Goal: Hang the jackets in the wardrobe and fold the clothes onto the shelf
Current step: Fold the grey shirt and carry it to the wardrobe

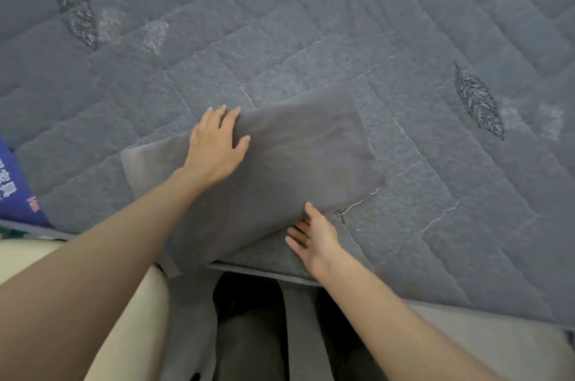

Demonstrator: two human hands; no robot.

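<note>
A grey quilted bed cover (pixel 311 23), stitched in a brick-like pattern, fills most of the view. The folded grey garment (pixel 295 156) lies flat on it close to the bed's near edge, and its near-left corner reaches over that edge. The left hand (pixel 214 147) rests palm down on the far-left part of the garment, fingers straight and spread, the fingertips reaching its far fold. The right hand (pixel 314 237) is at the garment's near-right edge, fingers straight and together. Its thumb lies against the hem, and the fingers point in toward the cloth at the cover's surface. Whether they slip under the fabric cannot be told. Neither hand curls round anything. Well to the right of the garment a dark leaf motif (pixel 479 100) is printed on the cover, and a second leaf (pixel 76 10) lies far beyond the garment to the left. Left of the garment, at the picture's edge, a blue printed cloth (pixel 18 191) lies on the bed. Below the garment, past the bed's edge, are the person's dark trousers (pixel 249 327), with a cream panel (pixel 130 303) to their left.
</note>
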